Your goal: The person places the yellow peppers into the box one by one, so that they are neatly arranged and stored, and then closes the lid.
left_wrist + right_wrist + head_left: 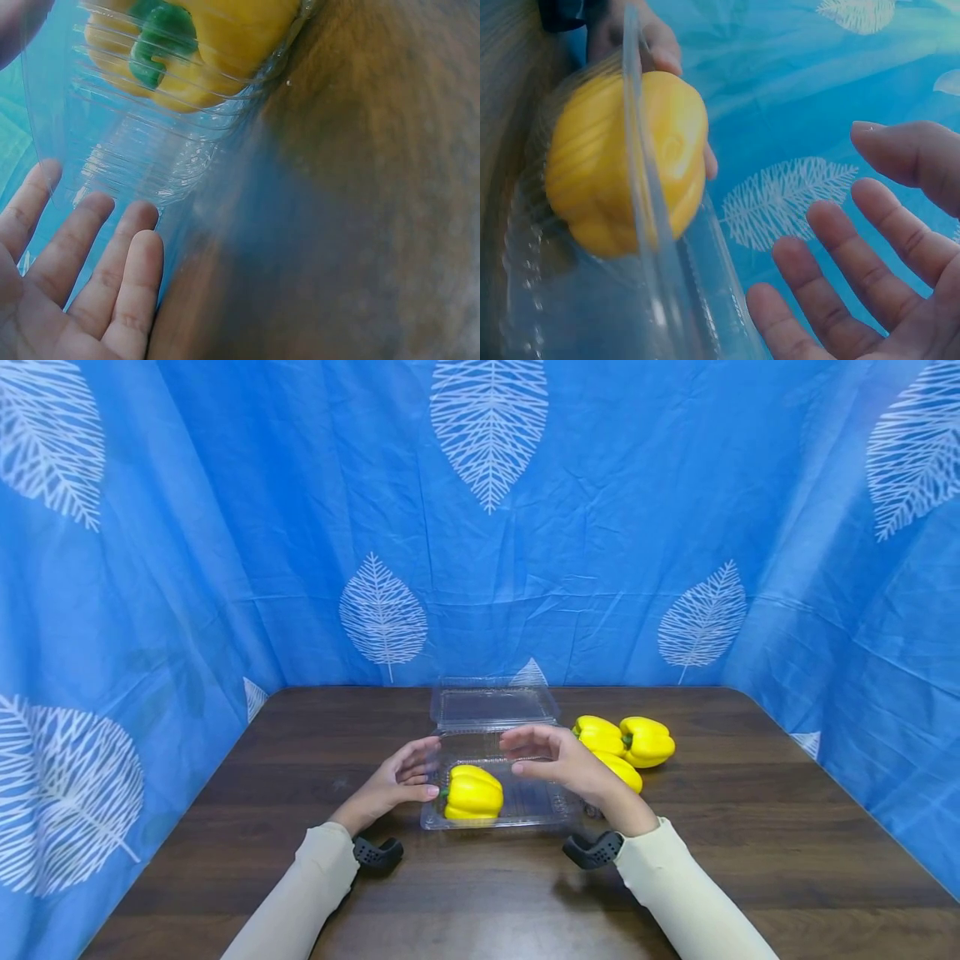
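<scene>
A clear plastic clamshell container point(536, 820) stands on the table, its lid point(491, 706) folded back. In its left part lies one yellow bell pepper point(474, 795), the green stem point(161, 49) pointing left. My left hand point(392, 783) is at the container's left side, fingers spread and loosely bent, holding nothing; whether the fingertips touch the wall I cannot tell. Above the container's right part hovers my right hand point(564, 762), fingers relaxed and nothing in them. In the right wrist view, its fingers point(832, 232) are apart from the pepper point(630, 165).
Several more yellow bell peppers point(648, 742) sit together right of the container, partly hidden by the right hand. The dark wooden table point(315, 727) ends at a blue curtain point(570, 568) with white leaf prints.
</scene>
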